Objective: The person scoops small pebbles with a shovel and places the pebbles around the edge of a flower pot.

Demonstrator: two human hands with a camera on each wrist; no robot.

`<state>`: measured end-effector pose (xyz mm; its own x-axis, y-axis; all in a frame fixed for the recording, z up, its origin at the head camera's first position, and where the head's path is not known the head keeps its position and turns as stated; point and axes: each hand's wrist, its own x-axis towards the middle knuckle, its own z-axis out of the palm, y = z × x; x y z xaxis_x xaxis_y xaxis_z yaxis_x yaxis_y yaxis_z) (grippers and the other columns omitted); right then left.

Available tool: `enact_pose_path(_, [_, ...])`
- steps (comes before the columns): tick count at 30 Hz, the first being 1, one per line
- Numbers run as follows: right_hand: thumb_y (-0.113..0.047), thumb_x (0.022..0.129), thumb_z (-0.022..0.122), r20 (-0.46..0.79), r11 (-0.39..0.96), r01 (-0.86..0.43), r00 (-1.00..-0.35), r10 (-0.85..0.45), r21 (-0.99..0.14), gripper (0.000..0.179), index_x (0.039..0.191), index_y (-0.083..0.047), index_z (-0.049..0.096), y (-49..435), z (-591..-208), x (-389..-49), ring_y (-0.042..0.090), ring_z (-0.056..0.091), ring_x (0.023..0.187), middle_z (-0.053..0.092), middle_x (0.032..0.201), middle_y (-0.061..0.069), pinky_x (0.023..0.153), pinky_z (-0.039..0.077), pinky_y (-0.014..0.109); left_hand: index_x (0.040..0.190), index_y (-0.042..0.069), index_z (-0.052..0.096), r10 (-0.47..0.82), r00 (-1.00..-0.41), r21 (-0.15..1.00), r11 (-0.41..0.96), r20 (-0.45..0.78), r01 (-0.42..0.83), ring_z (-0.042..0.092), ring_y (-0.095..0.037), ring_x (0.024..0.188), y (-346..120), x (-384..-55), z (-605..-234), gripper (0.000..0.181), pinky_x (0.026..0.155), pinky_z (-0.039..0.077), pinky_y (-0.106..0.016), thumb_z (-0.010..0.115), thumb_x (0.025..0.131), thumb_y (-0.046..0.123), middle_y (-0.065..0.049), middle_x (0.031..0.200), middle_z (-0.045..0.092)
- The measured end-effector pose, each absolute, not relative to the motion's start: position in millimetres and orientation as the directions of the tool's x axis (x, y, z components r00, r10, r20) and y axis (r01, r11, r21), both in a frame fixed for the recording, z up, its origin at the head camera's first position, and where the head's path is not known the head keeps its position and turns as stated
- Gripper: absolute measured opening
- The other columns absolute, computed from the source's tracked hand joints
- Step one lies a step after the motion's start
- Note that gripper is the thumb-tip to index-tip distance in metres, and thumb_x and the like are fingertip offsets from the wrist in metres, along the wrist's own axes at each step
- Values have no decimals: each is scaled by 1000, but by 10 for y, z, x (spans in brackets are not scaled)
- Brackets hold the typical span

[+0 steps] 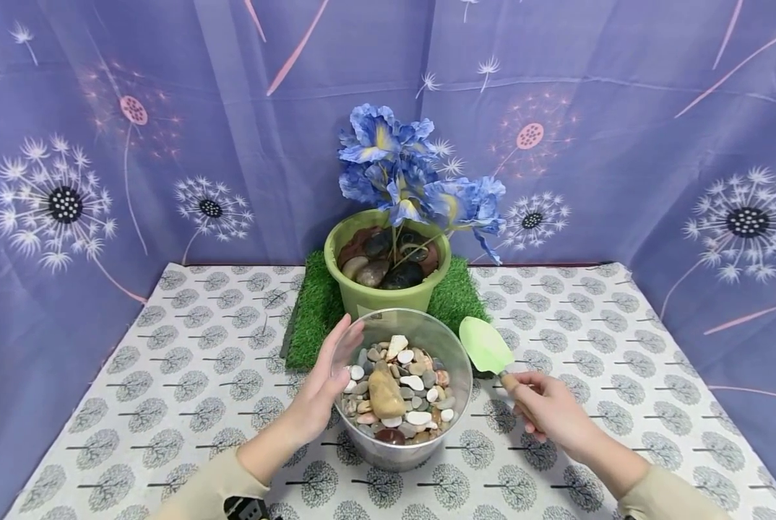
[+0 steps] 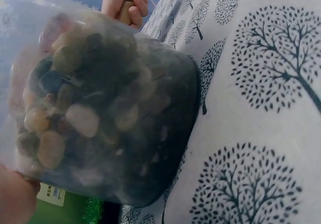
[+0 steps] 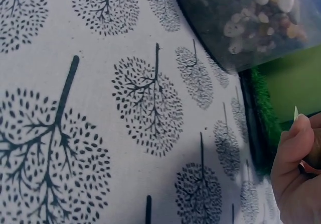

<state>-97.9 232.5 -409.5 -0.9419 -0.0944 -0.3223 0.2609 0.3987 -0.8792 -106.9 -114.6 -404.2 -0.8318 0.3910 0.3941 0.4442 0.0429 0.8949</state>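
A clear plastic bucket (image 1: 456,426) of pebbles (image 1: 420,383) stands upright on the tablecloth. One large tan stone (image 1: 386,391) lies on top among white, grey and brown ones. My left hand (image 1: 318,393) rests along the bucket's left side, fingers fairly straight against its wall. To the right of the bucket, my right hand (image 1: 549,410) grips a small trowel by its wooden handle (image 1: 509,382). Its pale green blade (image 1: 485,347) points away and to the left, close by the bucket's rim. Nothing shows on the blade.
Right behind the bucket, a green flowerpot (image 1: 388,297) stands on a square of artificial grass (image 1: 316,318). Large stones (image 1: 403,274) lie in it around the stems of blue artificial flowers (image 1: 388,155). A purple dandelion-print curtain (image 1: 264,144) hangs around the tree-print tablecloth (image 1: 199,390).
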Motion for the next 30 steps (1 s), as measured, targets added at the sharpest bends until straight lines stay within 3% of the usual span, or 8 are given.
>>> enact_pose_path(7, [-36,94,55,-318,401,262,-945,-78,-878,53,127,5,49,2362,-3956,-919,8,49,51,60,81,11,38,41,21,152,7,7,297,-864,900,36,406,435,28,-42,137,-1058,-1029,-4030,55,109,20,-66,19,99,19,-23,153,25])
enact_pose_path(11, [-34,94,54,-318,391,265,-945,-77,-881,53,129,5,47,2373,-3881,-890,8,50,52,59,85,11,39,43,22,151,6,9,251,-891,920,7,377,391,28,-39,137,-1014,-1007,-4012,54,115,23,-40,17,99,17,-22,152,27])
enact_pose_path(14, [-32,95,54,-307,381,257,-949,-77,-888,52,131,4,45,2382,-3809,-859,8,50,53,59,87,10,40,44,23,151,5,10,229,-899,924,-4,373,382,29,-35,138,-994,-994,-4007,55,113,24,-22,18,98,16,-22,152,28])
enact_pose_path(18, [-31,96,51,-263,383,207,-960,-99,-900,47,129,2,47,2391,-3696,-820,8,49,53,59,88,9,40,44,25,150,3,12,206,-900,921,-26,385,388,34,-19,138,-975,-986,-4025,55,113,24,-25,18,98,18,-25,151,28])
enact_pose_path(21, [-31,97,49,-216,396,145,-967,-139,-907,44,127,2,49,2409,-3594,-798,8,48,53,58,89,10,39,44,27,150,3,14,176,-900,917,-43,398,397,36,-7,136,-951,-988,-4054,55,113,25,-25,17,99,22,-17,151,32])
enact_pose_path(26, [-29,98,48,-157,439,53,-967,-203,-897,36,121,-1,51,2461,-3414,-801,7,49,52,61,93,11,37,44,28,149,2,18,117,-891,898,-70,440,434,39,-4,134,-911,-1001,-4109,57,111,28,-18,17,99,28,1,149,40])
enact_pose_path(30, [-24,99,48,-95,482,-39,-964,-250,-875,31,121,-3,53,2519,-3277,-806,4,46,50,64,92,8,34,40,27,147,-3,19,101,-869,875,-71,485,480,40,-6,134,-893,-1018,-4139,57,111,29,-18,16,99,27,-2,148,42])
